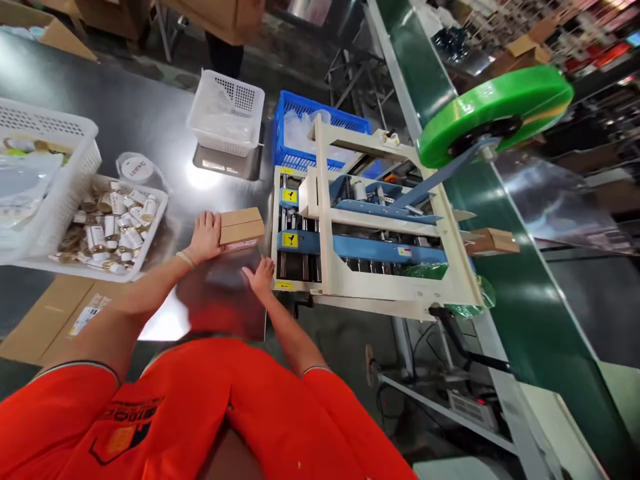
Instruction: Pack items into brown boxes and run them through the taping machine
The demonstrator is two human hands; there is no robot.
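Observation:
A small brown cardboard box (242,229) lies closed on the shiny metal table, just short of a carton taping machine's (340,220) roller entry. My left hand (204,239) has hold of the box at its left end. Below the box's right end, by the table edge and the machine's near corner, my right hand (261,276) is apart from the box with thumb and fingers spread, nothing in it. A second brown box (493,241) sticks out at the machine's far end, over the green conveyor belt (515,220).
Left of my arm stands a white tray (159,230) of small labelled bottles beside a larger white basket (83,143). A white basket (253,100) and blue crate (325,110) hold clear plastic. A green tape roll (500,100) tops the machine. A person's dark-clothed leg (225,57) shows behind.

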